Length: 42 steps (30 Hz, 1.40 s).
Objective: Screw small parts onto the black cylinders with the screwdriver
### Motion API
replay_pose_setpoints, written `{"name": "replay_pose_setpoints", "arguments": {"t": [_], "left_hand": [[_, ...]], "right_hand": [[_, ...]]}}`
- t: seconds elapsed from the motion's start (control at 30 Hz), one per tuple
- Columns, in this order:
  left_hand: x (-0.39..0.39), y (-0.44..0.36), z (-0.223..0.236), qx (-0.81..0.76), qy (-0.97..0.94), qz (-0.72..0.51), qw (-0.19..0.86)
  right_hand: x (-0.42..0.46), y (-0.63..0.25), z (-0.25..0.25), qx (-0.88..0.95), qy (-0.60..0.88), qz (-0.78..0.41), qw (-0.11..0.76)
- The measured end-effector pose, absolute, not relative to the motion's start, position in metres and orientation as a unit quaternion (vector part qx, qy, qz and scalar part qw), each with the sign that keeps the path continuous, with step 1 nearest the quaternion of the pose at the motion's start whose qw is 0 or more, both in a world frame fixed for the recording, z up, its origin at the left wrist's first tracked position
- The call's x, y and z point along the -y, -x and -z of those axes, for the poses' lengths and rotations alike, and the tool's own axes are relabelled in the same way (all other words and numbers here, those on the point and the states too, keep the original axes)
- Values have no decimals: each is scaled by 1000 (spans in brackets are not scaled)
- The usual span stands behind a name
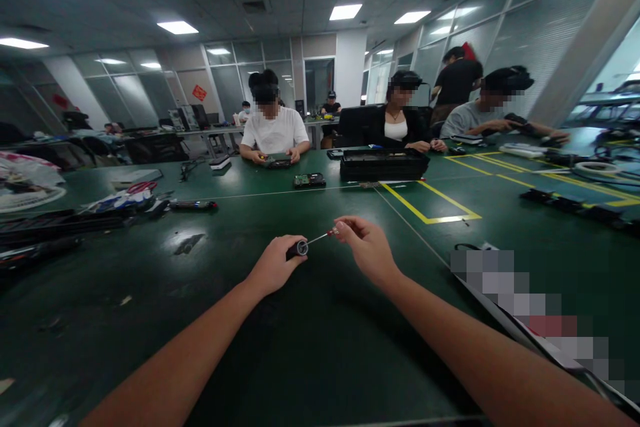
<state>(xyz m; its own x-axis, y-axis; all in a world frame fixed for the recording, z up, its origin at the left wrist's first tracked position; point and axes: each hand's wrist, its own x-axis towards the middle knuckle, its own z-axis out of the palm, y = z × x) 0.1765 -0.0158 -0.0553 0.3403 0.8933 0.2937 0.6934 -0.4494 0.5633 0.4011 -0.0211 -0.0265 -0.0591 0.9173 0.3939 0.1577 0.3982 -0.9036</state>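
Note:
Above the green table (310, 347) my left hand (276, 265) is closed around a short black cylinder (299, 249), whose round, glassy-looking end faces right. Its exact kind is not clear to me. Between the thumb and fingers of my right hand (367, 245) is a thin screwdriver (320, 238) with a reddish handle. The metal shaft points left and down, its tip at or very near the rim of the cylinder's end. Whether the tip touches cannot be made out.
Ahead lie a circuit-board device (309, 180) and a long black tray (384, 164). Tools and scraps (130, 199) crowd the left side. A pale-edged, partly blurred item (525, 327) lies near my right forearm. Several people sit across the table, one (275, 127) handling a device.

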Motion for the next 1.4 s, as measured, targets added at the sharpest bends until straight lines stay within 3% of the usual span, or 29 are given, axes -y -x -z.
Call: {"name": "replay_pose_setpoints", "arguments": {"t": [0.8,1.13,1.4], "left_hand": [[19,-174,52,-498,-792,-311,167],[19,-173,52,-494,-806,-299,132],[19,-174,52,-491,-823,-257,127]], "right_hand": [[23,-401,24,640,519,-285,490],[21,-403,29,696,560,-126,432],[23,-404,24,748,464,-209,427]]}}
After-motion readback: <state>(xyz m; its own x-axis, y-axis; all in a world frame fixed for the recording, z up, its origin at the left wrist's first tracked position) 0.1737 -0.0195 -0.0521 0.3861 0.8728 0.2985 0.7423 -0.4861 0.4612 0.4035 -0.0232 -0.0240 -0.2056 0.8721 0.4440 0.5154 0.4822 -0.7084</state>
